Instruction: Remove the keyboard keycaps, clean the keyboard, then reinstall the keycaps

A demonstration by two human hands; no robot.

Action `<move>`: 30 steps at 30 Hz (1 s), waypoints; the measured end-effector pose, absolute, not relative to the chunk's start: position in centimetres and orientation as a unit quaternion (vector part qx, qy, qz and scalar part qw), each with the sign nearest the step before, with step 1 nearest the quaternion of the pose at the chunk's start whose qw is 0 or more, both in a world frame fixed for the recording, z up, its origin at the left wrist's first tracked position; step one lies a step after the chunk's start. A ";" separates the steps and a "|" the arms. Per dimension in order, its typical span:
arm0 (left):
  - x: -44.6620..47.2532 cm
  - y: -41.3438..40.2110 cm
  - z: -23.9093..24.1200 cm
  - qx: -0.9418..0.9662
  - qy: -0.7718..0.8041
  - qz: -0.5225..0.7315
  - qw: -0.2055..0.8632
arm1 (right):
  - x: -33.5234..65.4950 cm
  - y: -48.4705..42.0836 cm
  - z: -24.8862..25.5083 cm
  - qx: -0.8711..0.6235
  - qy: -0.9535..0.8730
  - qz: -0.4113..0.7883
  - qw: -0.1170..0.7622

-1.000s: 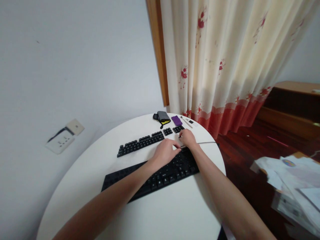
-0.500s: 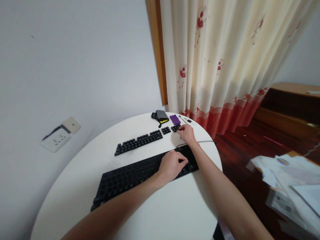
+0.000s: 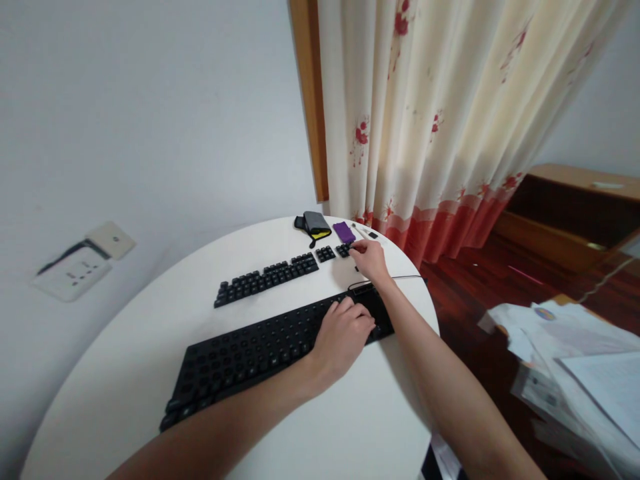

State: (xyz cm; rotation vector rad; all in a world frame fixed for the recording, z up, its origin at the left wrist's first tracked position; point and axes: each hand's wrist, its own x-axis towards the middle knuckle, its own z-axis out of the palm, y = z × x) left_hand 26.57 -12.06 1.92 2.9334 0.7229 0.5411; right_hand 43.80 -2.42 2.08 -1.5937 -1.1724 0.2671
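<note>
A black keyboard (image 3: 250, 347) lies across a white round table (image 3: 310, 427), with many switches bare and keycaps still along its near rows. My left hand (image 3: 345, 337) rests palm-down on its right part, fingers laid over it and slightly bent; what lies under them is hidden. Farther back, my right hand (image 3: 369, 260) has thumb and fingertips closed at the edge of a small group of loose black keycaps (image 3: 343, 250), pinching a keycap that is mostly hidden. Beside it are another keycap block (image 3: 325, 253) and a long row of keycaps (image 3: 270, 277).
At the back of the table lie a folded grey and yellow cloth (image 3: 315, 225), a purple cloth (image 3: 344, 232) and a thin white tool (image 3: 360, 232). A black cable (image 3: 400, 277) runs to the right edge. Papers (image 3: 575, 333) are stacked right of the table.
My left hand's fingers have gone from a raised pinch to lying on the keyboard. My right hand stays by the keycap group. The view has shifted slightly.
</note>
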 end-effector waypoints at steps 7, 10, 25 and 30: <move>26.1 -13.0 2.1 0.959 0.233 0.161 0.014 | 42.6 -4.4 4.2 -0.619 -0.500 0.164 0.583; 26.1 -13.1 2.0 0.959 0.232 0.162 0.020 | 42.5 -6.6 4.9 -0.597 -0.520 0.180 0.584; 26.0 -12.6 1.2 0.953 0.221 0.196 0.068 | 45.8 -16.8 0.3 -0.601 -0.676 0.190 0.382; 26.0 -12.7 1.1 0.950 0.223 0.208 0.066 | 45.7 -17.0 0.6 -0.580 -0.705 0.175 0.369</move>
